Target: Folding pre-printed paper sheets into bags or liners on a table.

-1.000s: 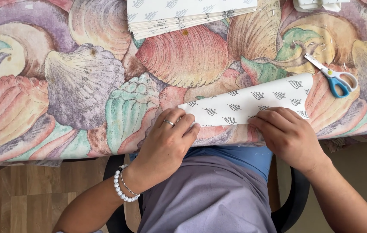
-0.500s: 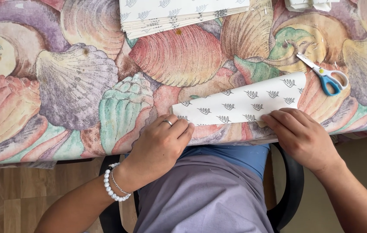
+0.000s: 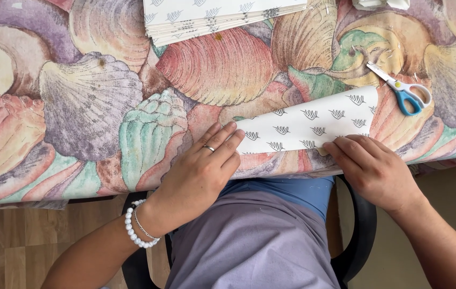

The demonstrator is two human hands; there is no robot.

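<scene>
Left hand flat, fingers together on patterned paper, right hand pressing its lower edge, fingers extended

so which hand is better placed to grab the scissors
The right hand, probably. It rests on the patterned paper at its right end, just below the blue-handled scissors. The left hand presses the paper's far left end, with the whole sheet between it and them.

matt patterned paper sheet, printed cloth tablecloth, plastic-handled metal scissors
</scene>
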